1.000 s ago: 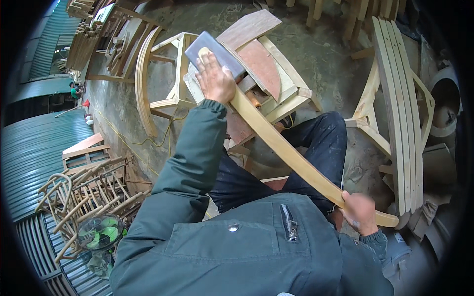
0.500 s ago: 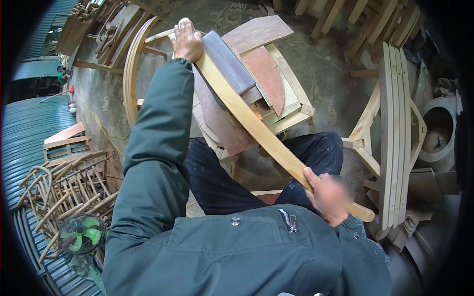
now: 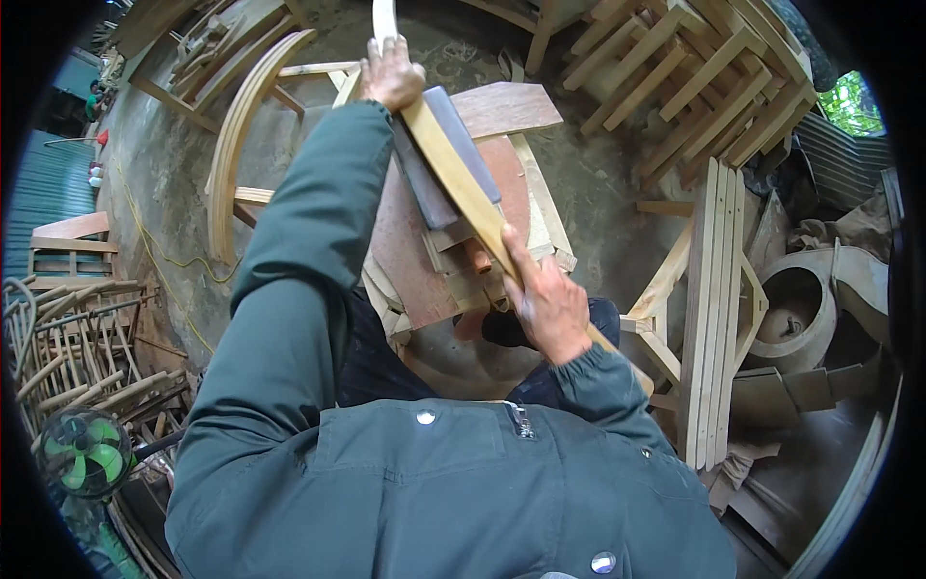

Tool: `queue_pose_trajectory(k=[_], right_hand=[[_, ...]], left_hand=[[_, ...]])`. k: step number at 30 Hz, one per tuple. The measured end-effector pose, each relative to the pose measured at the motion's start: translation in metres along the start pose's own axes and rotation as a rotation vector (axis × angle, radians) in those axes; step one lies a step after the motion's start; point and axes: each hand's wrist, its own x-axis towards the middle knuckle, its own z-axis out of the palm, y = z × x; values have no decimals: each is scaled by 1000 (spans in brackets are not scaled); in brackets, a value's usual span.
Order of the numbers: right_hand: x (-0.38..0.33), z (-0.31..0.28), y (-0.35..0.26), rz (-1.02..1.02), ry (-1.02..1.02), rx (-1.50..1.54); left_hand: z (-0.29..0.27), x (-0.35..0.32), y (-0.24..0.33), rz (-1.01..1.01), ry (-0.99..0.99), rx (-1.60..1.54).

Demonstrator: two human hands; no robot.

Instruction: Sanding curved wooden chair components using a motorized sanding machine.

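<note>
A long, slightly curved wooden slat [image 3: 453, 174] runs from the far side down toward my right. My left hand [image 3: 394, 77] grips it near its far end, fingers lying over the wood. Closer to my body my right hand [image 3: 552, 307] is closed round it, thumb and forefinger along the edge. Between my hands the slat crosses a long grey flat-faced block [image 3: 424, 179], which looks like a sanding surface and shows on both sides of the wood. The block sits on a low stand topped with reddish-brown boards [image 3: 508, 164], between my knees.
On the right stand a slatted bench-like wooden piece [image 3: 709, 318] and a big round grey housing [image 3: 791, 304]. Stacked wooden frames [image 3: 685, 82] fill the far right. At left are a curved wooden part [image 3: 236, 135], a yellow cord [image 3: 159, 251], piled chair frames [image 3: 87, 347] and a green fan [image 3: 87, 452].
The slat has slid away from me and now lies across the grey block, its far end reaching past my left hand. My right hand has moved forward and left with it.
</note>
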Motion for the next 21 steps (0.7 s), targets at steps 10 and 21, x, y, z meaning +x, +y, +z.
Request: queue_pose_trajectory(k=[10, 21], right_hand=[[-75, 18, 46, -121, 169, 129], [-261, -31, 114, -205, 2, 162]], left_hand=[[-19, -141, 66, 83, -175, 43], [8, -201, 83, 25, 56, -11]])
